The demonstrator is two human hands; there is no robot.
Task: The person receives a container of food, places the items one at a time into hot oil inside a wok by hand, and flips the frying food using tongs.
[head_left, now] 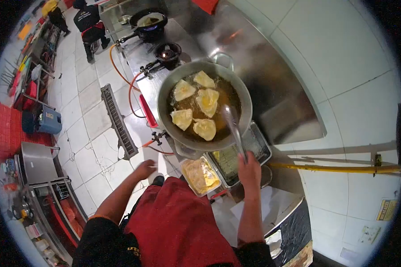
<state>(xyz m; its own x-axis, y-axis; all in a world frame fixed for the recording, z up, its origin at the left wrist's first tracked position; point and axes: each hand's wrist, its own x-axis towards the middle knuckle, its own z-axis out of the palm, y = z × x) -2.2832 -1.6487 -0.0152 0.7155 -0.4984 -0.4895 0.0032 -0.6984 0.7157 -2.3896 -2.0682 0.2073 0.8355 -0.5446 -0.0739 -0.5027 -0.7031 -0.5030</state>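
White tiles cover the floor, and more tiles go up the wall beside a shiny metal table. I see a big grey pan with round handles, and brown oil inside it. Five pale yellow folded pieces of food lie in the oil, two of them close together in the middle and top.

The person's right grip is closed around the handle of a long metal tool. That grip is outside the pan, lower down than the food. The tool reaches over the pan's edge, and its wide end is just beside the middle and bottom pieces, on their right. I can't tell if the end dips into the oil.

The left grip is well away from the food, off to the left, over the floor. Its fingers look bent, but I can't tell if it has anything in it.

Just below the pan sit a tray of yellow food and a tray with a wire rack. Farther up, a small burner stands near a black pan. Far away, a person in a black shirt is bent low.
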